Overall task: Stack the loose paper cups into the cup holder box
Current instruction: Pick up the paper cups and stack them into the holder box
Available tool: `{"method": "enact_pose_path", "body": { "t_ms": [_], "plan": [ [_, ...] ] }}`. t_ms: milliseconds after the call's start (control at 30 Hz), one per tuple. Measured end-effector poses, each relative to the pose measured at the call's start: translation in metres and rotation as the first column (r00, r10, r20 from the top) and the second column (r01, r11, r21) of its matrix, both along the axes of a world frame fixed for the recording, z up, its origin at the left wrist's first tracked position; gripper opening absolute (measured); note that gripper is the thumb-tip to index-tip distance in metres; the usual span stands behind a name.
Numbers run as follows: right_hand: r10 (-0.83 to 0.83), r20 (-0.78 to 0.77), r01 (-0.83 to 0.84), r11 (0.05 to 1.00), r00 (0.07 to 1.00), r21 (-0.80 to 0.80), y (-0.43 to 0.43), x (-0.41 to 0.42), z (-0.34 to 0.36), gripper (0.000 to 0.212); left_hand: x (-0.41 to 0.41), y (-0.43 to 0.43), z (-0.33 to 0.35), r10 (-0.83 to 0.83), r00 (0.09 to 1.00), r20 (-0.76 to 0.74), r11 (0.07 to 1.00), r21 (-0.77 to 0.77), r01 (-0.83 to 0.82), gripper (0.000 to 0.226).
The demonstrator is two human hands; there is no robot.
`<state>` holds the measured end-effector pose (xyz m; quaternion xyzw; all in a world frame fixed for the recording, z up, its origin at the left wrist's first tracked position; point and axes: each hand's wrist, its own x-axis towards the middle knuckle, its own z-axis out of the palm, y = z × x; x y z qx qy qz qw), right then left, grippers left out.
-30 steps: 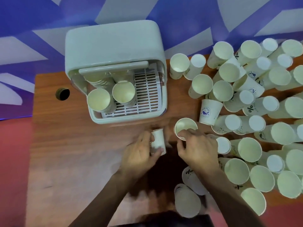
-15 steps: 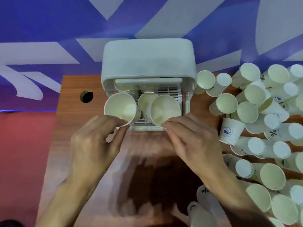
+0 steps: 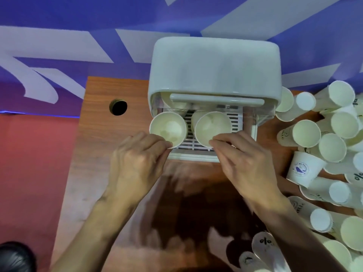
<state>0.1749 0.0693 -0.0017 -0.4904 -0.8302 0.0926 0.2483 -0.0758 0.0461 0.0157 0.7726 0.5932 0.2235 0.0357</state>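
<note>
The pale green cup holder box [image 3: 214,67] stands at the table's far edge, lid raised, its white slatted tray [image 3: 236,118] showing in front. My left hand [image 3: 137,165] pinches the near rim of a white paper cup [image 3: 169,128] over the tray's left side. My right hand [image 3: 245,163] pinches the rim of a second paper cup [image 3: 213,128] over the tray's middle. Both cups stand mouth up. More cups sit deeper under the lid, mostly hidden.
Several loose paper cups [image 3: 322,146] lie and stand in a heap on the right of the wooden table [image 3: 110,150], reaching the near right corner. A round cable hole [image 3: 118,107] is at the far left. A dark object [image 3: 15,258] shows at bottom left.
Both hands lifted a cup each from the table and carried them forward to the box tray. Over the last half second the hands and cups have barely shifted.
</note>
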Motion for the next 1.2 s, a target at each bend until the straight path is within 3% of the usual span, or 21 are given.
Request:
{"method": "enact_pose_path", "body": {
  "t_ms": [200, 400, 533, 633, 700, 800, 867, 1067, 1200],
  "plan": [
    [-0.023, -0.015, 0.023, 0.999, 1.000, -0.050, 0.000, -0.003, -0.002, 0.014, 0.004, 0.010, -0.020, 0.006, 1.000, 0.012, 0.994, -0.113, -0.005, 0.012],
    [-0.047, 0.075, 0.055, 0.991, 0.996, -0.122, 0.013, -0.016, -0.023, 0.013, 0.003, 0.018, -0.038, -0.008, 0.999, 0.037, 0.988, -0.154, 0.013, 0.014],
    [-0.079, 0.043, 0.087, 0.971, 0.996, -0.223, 0.021, -0.025, -0.035, 0.016, 0.003, 0.024, -0.044, -0.020, 0.997, 0.075, 0.982, -0.188, 0.034, 0.028],
    [-0.099, 0.049, 0.108, 0.959, 0.994, -0.262, 0.019, -0.029, -0.031, 0.016, 0.006, 0.024, -0.040, -0.025, 0.996, 0.082, 0.973, -0.228, 0.043, 0.020],
    [-0.146, 0.057, 0.155, 0.962, 0.988, -0.225, 0.013, -0.027, -0.020, 0.018, 0.009, 0.023, -0.031, -0.010, 0.999, 0.038, 0.978, -0.207, 0.018, 0.022],
    [-0.226, -0.034, 0.218, 0.964, 0.974, -0.152, -0.008, -0.012, -0.002, 0.019, 0.019, 0.015, -0.010, -0.027, 0.998, 0.055, 0.998, -0.047, 0.029, 0.021],
    [-0.263, -0.039, 0.253, 0.952, 0.964, -0.171, -0.029, 0.010, 0.000, 0.016, 0.037, 0.008, -0.002, -0.103, 0.990, 0.097, 0.995, 0.020, 0.102, 0.015],
    [-0.397, 0.123, 0.416, 0.875, 0.909, -0.248, -0.087, 0.086, -0.006, 0.018, 0.130, -0.019, -0.021, -0.423, 0.892, 0.161, 0.889, -0.118, 0.443, 0.010],
    [-0.529, 0.173, 0.556, 0.793, 0.831, -0.247, -0.122, 0.125, -0.002, 0.018, 0.191, -0.040, -0.038, -0.629, 0.751, 0.199, 0.746, -0.116, 0.656, 0.010]
  ]
}}
